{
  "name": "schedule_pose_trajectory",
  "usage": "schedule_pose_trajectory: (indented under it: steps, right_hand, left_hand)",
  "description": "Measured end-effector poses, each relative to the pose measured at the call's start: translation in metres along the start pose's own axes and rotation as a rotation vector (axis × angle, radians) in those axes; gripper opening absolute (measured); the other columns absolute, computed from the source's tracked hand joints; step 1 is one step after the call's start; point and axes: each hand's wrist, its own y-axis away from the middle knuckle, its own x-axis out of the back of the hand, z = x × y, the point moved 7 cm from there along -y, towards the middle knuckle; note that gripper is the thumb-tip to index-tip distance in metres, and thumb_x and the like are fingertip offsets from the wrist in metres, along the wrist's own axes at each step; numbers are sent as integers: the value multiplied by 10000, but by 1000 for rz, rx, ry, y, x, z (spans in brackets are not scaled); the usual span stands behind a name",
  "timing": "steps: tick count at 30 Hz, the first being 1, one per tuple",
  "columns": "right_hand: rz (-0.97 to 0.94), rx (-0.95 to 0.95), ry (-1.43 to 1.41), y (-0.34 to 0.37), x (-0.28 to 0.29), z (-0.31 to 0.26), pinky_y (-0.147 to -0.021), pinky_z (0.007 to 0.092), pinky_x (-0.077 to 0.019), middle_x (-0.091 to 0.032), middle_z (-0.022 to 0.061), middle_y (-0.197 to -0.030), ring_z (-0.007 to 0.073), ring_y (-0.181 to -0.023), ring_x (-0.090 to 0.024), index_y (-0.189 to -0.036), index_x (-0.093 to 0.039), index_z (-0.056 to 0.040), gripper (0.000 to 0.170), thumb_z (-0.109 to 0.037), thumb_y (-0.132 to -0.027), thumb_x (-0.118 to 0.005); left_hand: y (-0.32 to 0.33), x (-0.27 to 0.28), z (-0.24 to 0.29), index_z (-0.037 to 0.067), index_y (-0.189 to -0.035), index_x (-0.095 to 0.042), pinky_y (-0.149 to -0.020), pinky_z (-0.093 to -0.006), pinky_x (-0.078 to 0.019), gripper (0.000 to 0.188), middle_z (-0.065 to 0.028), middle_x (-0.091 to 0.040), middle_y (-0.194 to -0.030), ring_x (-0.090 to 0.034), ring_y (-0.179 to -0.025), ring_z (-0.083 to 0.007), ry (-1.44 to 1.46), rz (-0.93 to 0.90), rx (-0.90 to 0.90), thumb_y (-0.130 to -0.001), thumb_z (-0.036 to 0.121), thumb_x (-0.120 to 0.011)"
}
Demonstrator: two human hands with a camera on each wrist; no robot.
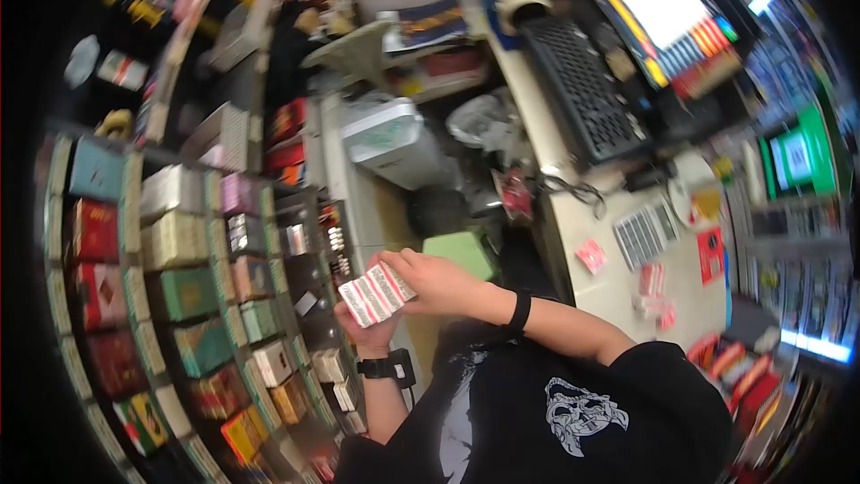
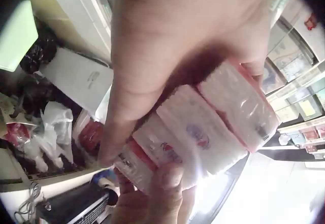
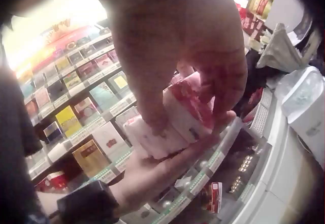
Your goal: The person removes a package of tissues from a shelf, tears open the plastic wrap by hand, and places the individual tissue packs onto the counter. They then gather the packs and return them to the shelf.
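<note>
Between both hands is a row of several small white tissue packs with red edges and clear plastic wrap. My left hand, with a black band at the wrist, grips the row from below. From the upper side, my right hand holds it with curled fingers. In the left wrist view, the packs stand side by side, and a thumb of the right hand presses on one. In the right wrist view, the fingers partly hide the packs, which lie over the left palm.
Shelves of boxed packs rise at the left. At the right, a counter bears a keyboard, a monitor, a calculator and small red-and-white packs. A white bin and green stool stand ahead.
</note>
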Motion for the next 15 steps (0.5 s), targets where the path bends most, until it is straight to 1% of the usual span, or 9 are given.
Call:
schedule_pose_trajectory:
  steps: [1,3,4,5,8,10,11,12,15]
  right_hand:
    - [-24,69,-33,-15,-5,-5,-832,463,-547,-604,188,-1098,402,-961,-656,-1520,-363,-79,881,-236,-786,-825]
    - [-150,86,-59,-31,-1,-12,-822,483,-545,-616,198,-1071,418,-966,-659,-1500,-412,-119,824,-246,-794,-818]
    - [-188,102,-74,-35,1,-17,-815,489,-545,-616,201,-1063,421,-958,-661,-1496,-425,-131,811,-248,-796,-818]
    - [-215,104,-89,-41,6,-18,-808,495,-545,-616,203,-1055,424,-950,-664,-1491,-438,-144,798,-250,-797,-817]
    - [-320,143,-66,-54,28,-29,-795,510,-541,-616,211,-1045,433,-921,-669,-1491,-446,-168,769,-311,-825,-803]
    - [-398,124,-69,-63,37,-30,-830,512,-540,-613,223,-1080,445,-955,-667,-1530,-411,-204,812,-412,-846,-795]
    - [-443,109,-68,-67,37,-30,-847,513,-539,-611,229,-1098,451,-973,-666,-1550,-394,-221,834,-462,-856,-790]
    - [-429,101,-96,-73,38,-30,-875,517,-535,-628,238,-1102,462,-984,-667,-1468,-472,-170,748,-533,-876,-751]
    - [-397,84,-110,-88,21,-33,-882,515,-530,-642,239,-1086,466,-992,-663,-1362,-519,-122,666,-507,-875,-759]
  left_hand:
    - [10,5,6,92,-1549,-434,-1140,-623,-397,863,-147,-489,-1549,-494,-1401,-365,29,29,-43,-857,589,-577]
    - [12,-6,11,105,-1524,-472,-1115,-642,-418,815,-146,-513,-1525,-513,-1381,-377,99,127,-152,-862,575,-543]
    - [13,-11,18,103,-1531,-466,-1101,-648,-432,810,-146,-511,-1525,-509,-1382,-387,33,228,-213,-861,556,-502]
    - [12,-35,17,110,-1557,-433,-1094,-646,-437,826,-140,-507,-1527,-518,-1372,-381,14,125,-202,-866,560,-477]
    - [3,-53,27,77,-1613,-308,-1144,-577,-416,946,-169,-482,-1540,-518,-1369,-369,-92,120,-216,-824,518,-588]
    - [-1,-66,35,34,-1630,-229,-1179,-507,-390,1082,-197,-463,-1542,-508,-1378,-359,-120,136,-225,-747,441,-704]
    - [0,-72,39,34,-1631,-228,-1180,-503,-386,1087,-195,-462,-1542,-505,-1380,-353,-153,123,-237,-741,433,-706]
    - [1,-77,41,34,-1633,-226,-1182,-499,-382,1092,-192,-461,-1542,-503,-1382,-347,-186,113,-245,-734,424,-708]
    - [14,-76,48,23,-1638,-206,-1204,-477,-351,1134,-190,-429,-1568,-475,-1408,-332,-236,124,-289,-683,334,-732]
